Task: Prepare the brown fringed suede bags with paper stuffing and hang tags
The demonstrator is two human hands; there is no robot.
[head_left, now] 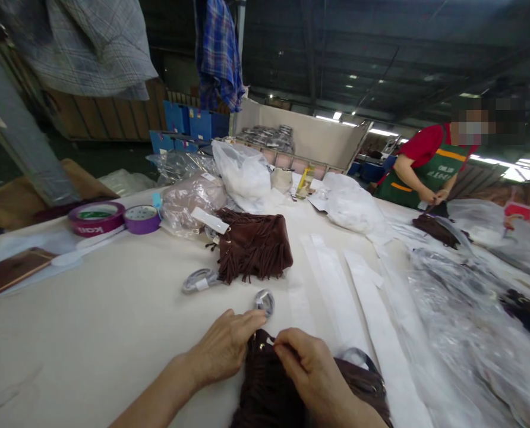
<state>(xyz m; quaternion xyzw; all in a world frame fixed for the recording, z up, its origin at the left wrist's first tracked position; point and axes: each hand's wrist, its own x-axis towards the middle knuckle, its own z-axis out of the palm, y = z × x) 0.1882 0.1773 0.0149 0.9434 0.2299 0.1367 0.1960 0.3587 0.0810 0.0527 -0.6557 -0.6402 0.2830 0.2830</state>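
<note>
A pale table (pixel 91 333) spreads across most of the view, with clear plastic (pixel 456 321) heaped along its right side. At the near edge, under both hands, is a dark brown bag (pixel 269 386) with fringe, partly hidden by the right forearm; a second fringed bag (pixel 256 244) lies farther up the table, a white tag (pixel 210 220) at its corner. The left hand (pixel 227 342) grips the near bag's top corner, thumb and fingers closed on it, while the right hand (pixel 312 368) pinches its edge just beside. A small grey coil (pixel 264 302) sits just beyond the left fingertips. Smallest is a shiny stud (pixel 262 346) between the hands. The step in hand seems to be fine work at that corner; the next move would call for a steady left hold and a precise right pinch.
</note>
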